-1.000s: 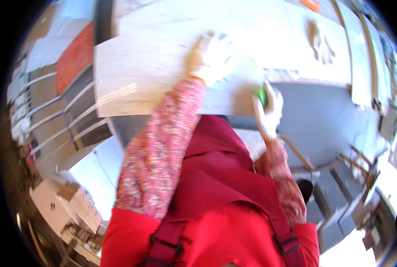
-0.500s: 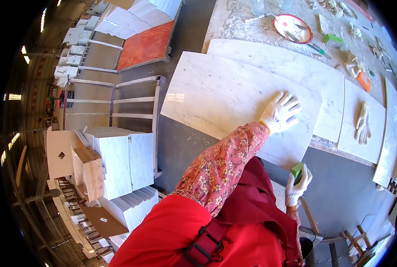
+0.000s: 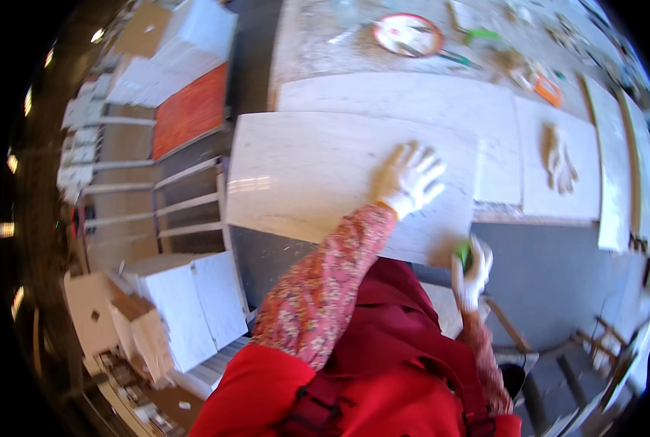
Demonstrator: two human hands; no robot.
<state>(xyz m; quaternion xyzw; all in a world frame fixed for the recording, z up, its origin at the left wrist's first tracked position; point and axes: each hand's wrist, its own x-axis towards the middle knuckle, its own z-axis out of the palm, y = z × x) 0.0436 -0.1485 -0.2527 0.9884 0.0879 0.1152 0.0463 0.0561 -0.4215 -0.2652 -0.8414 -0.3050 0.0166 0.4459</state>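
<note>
My left hand, in a white knitted glove, lies palm down on the right half of a white rectangular marble slab with grey veining. Its fingers are spread apart and grip nothing. My right hand, gloved likewise, is clamped around a small green block. The block is positioned at the near right corner of the slab; motion blur obscures the interface, so I cannot tell whether block and edge are in contact.

The slab overlaps a second white marble slab behind it and projects past the near edge of the grey, dust-marked desk. To the right, a smaller white slab panel carries a loose white knitted glove. Further right, a long narrow white slab strip extends away from me.

Toward the rear of the desk is a round white plate with a red rim. A tool with a dark green handle projects from the plate's right side. An orange object lies behind the smaller panel; its type is indistinct. Left of the desk are a flat red-orange board and a pale metal bar frame.
</note>
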